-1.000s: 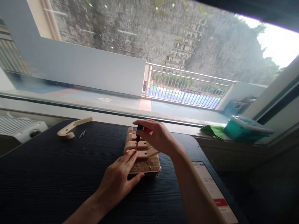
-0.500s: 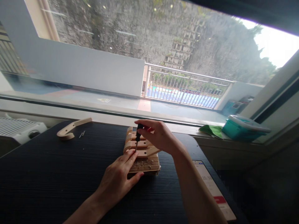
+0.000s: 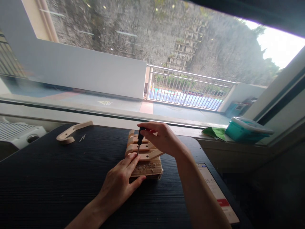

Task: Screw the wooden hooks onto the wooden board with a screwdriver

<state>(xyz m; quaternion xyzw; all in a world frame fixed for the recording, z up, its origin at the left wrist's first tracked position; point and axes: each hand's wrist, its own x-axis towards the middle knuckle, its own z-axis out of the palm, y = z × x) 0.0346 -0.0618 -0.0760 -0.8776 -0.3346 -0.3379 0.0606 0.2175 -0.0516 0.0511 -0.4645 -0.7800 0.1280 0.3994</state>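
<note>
A small wooden board (image 3: 149, 168) with several curved wooden hooks (image 3: 140, 148) on it lies on the black table (image 3: 47, 178). My right hand (image 3: 162, 138) is closed round a small black-handled screwdriver (image 3: 140, 138), held upright with its tip on a hook. My left hand (image 3: 119, 186) rests on the board's near left side, fingers stretched toward the screwdriver tip. Wood shavings lie on the board.
A loose wooden hook (image 3: 71, 131) and small screws (image 3: 82, 137) lie at the table's far left. A phone (image 3: 218, 192) lies at the right edge. On the window sill stand a teal box (image 3: 245, 130) and a green cloth (image 3: 214, 132). A white appliance (image 3: 19, 135) sits left.
Both hands stay where they were on the board and the screwdriver; only the view has shifted slightly.
</note>
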